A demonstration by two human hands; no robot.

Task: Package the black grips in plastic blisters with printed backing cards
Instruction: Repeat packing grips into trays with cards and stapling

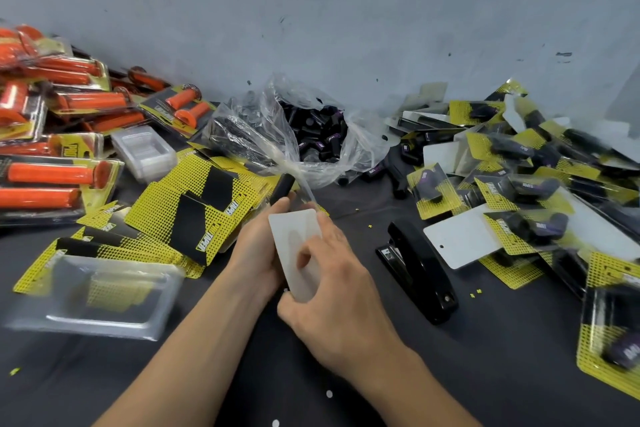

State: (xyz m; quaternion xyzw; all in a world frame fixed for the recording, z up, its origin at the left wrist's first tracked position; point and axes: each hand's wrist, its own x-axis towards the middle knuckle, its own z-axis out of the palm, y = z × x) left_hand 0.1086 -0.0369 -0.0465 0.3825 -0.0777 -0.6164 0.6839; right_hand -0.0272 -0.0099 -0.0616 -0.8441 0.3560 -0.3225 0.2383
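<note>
Head view — left grip (257, 253), right grip (334, 308) grasp 1 card (294, 236); yellow cards (162, 218) read "TAPER"

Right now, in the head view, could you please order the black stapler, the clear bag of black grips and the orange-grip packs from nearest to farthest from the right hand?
From the right hand, gripping the white card:
1. Black stapler, just to its right.
2. Clear bag of black grips, ahead by the wall.
3. Orange-grip packs, far left.
</note>
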